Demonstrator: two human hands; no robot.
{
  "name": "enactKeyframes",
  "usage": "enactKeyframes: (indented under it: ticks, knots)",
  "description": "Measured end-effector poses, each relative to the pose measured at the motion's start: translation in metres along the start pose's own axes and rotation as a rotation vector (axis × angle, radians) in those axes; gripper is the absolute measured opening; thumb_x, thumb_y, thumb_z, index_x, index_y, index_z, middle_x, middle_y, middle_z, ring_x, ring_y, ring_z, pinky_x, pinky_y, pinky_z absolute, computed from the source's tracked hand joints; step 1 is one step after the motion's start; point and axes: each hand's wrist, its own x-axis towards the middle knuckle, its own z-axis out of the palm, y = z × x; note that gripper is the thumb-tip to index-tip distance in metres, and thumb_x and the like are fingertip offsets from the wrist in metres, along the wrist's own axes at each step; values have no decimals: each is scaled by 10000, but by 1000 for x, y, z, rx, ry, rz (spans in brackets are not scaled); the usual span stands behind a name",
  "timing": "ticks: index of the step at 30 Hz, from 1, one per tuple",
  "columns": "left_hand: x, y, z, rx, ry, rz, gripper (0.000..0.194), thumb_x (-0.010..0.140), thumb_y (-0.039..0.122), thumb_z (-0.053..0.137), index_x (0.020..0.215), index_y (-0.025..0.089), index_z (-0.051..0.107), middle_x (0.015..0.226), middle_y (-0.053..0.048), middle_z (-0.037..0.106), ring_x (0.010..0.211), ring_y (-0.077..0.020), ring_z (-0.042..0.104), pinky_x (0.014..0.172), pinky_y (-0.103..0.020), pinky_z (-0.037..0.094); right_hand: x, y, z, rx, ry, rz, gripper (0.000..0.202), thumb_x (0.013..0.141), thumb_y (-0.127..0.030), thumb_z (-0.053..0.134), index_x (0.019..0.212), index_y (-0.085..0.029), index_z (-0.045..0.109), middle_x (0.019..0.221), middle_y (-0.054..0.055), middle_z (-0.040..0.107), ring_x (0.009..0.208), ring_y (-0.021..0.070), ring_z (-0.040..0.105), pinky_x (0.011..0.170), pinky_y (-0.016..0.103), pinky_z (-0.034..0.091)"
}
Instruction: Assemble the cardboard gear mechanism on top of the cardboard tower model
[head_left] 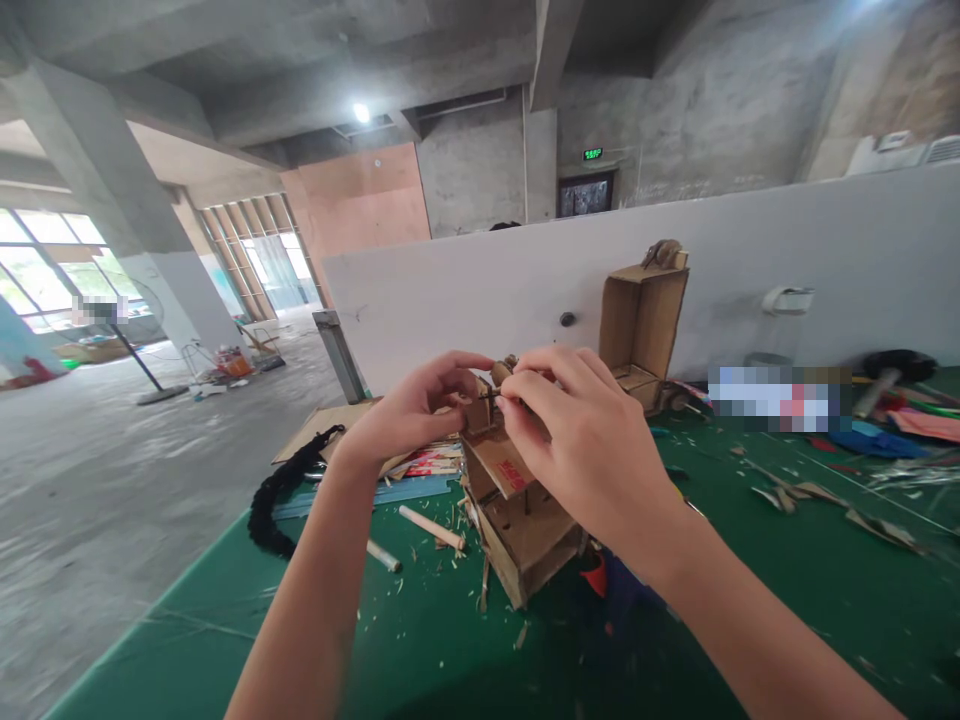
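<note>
A small cardboard model (pixel 540 530) made of stacked, box-like tiers stands on the green table, with red print on one tilted panel. My left hand (pixel 416 405) is closed at its top, fingers curled against a small upright cardboard piece (pixel 478 412). From the other side my right hand (pixel 581 425) pinches what looks like a thin dark stick (pixel 492 396) lying across that upright. A round brown piece (pixel 501 373) shows between the two hands. The right fingertips partly hide the joint, so its details cannot be made out.
A tall open cardboard box (pixel 641 325) stands behind, against a white partition (pixel 480 290). Wooden rods (pixel 433 527), shavings and a black fuzzy strip (pixel 268 500) lie left on the green table (pixel 405 640). Cardboard scraps (pixel 810 495) and a black roll (pixel 898 365) lie right.
</note>
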Motion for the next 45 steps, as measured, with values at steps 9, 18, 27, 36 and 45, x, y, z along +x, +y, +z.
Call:
enactKeyframes:
  ticks: [9, 18, 27, 36, 45]
  knots:
    - [1, 10, 6, 225, 98, -11, 449, 784, 65, 501, 1187, 230, 611, 978, -62, 712, 907, -176, 666, 826, -337, 549, 3, 2, -5, -19, -15, 8, 246, 938, -184, 394, 852, -166, 623, 838, 55, 613, 806, 170, 548, 709, 299, 430]
    - [-1, 11, 3, 38, -19, -35, 515, 728, 49, 540, 1223, 193, 538, 822, -32, 647, 733, -134, 629, 657, -258, 540, 2, 3, -8, 17, -27, 84, 183, 929, -217, 431, 841, -171, 585, 695, -1, 593, 624, 115, 520, 554, 264, 342]
    - [3, 10, 9, 131, 44, -116, 363, 836, 155, 554, 1196, 182, 580, 853, -39, 661, 766, -129, 605, 701, -265, 499, 4, 2, -8, 4, 5, 59, 182, 932, -200, 425, 820, -181, 568, 659, -3, 585, 625, 129, 501, 627, 288, 338]
    - [3, 11, 12, 122, 55, -125, 134, 847, 246, 556, 890, 151, 639, 824, -34, 653, 734, -114, 578, 666, -250, 473, 4, 9, -8, 19, -22, 137, 148, 932, -187, 395, 855, -186, 522, 660, -7, 595, 536, 117, 419, 573, 285, 304]
    - [-2, 28, 3, 169, -30, -337, 104, 798, 245, 585, 778, 156, 636, 744, -23, 670, 694, -132, 609, 645, -266, 483, 1, 0, -3, 119, -39, 120, 150, 919, -209, 422, 832, -187, 542, 644, -20, 562, 579, 105, 477, 541, 260, 312]
